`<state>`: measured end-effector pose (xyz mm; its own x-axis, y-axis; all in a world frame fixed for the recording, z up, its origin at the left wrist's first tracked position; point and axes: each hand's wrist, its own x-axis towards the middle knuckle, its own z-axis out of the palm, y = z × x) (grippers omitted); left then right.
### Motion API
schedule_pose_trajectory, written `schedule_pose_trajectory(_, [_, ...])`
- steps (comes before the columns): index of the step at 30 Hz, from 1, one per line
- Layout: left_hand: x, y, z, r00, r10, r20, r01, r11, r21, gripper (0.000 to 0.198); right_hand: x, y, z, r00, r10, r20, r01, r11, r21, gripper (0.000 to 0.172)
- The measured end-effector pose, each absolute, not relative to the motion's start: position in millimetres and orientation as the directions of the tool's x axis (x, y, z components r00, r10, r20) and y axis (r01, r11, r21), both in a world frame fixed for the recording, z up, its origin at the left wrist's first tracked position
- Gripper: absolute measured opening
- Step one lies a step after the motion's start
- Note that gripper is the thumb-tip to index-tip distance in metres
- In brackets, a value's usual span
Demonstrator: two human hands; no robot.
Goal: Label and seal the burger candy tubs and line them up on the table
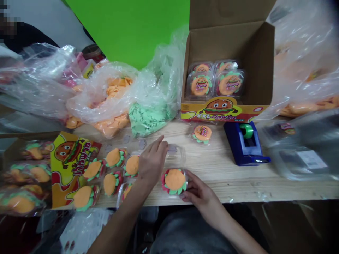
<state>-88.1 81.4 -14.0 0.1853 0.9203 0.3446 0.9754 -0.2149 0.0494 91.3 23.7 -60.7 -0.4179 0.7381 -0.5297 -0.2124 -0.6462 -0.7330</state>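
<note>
On the left, other tubs (pixel 113 157) are lying in loose rows. Beside them the left hand (pixel 152 160) is reaching forward, fingers extended and close together; whether it is gripping anything, I cannot tell. Its fingertips are pointing near a clear lid (pixel 181 153). Below that, the burger tub (pixel 174 180) is sitting near the table's (pixel 217 188) front edge, seemingly awaiting closing, a step apparently calling for careful lid alignment. The right hand (pixel 200 195) is curling, partly closed, around its right side, holding it.
</note>
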Motion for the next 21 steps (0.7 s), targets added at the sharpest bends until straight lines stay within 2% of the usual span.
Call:
schedule_pose_trajectory(4, [-78.9,50.1,-25.5,0.157,0.866,0.474,0.969,-0.229,0.098,0.032,100.4,29.5,-65.9,-0.333,0.791,-0.513,-0.216,-0.594,-0.775,0.055])
schedule_pose_trajectory(6, [-76.3,38.2,-30.6,0.095,0.854,0.511,0.951,-0.229,0.206,0.038,101.8,32.1,-68.6,-0.307,0.806,-0.505,-0.213,-0.576,-0.789,0.05])
schedule_pose_trajectory(9, [-79.8,33.8,-37.1,-0.042,0.844,0.535,0.897,-0.204,0.393,0.033,101.6,34.1,-71.4,-0.283,0.82,-0.497,-0.202,-0.558,-0.805,0.044])
schedule_pose_trajectory(12, [-88.0,43.4,-38.1,-0.138,0.839,0.527,0.885,-0.134,0.445,0.023,99.9,33.7,-71.7,-0.264,0.828,-0.495,-0.198,-0.549,-0.812,0.041])
schedule_pose_trajectory(17, [-85.9,54.8,-27.2,-0.231,0.893,0.387,0.782,-0.066,0.619,0.01,94.8,34.5,-69.2,-0.203,0.84,-0.503,-0.235,-0.54,-0.808,0.039])
schedule_pose_trajectory(21, [-81.5,53.2,-27.7,-0.277,0.949,0.153,0.606,0.049,0.794,0.021,94.2,40.8,-66.5,-0.164,0.849,-0.502,-0.28,-0.528,-0.802,0.04])
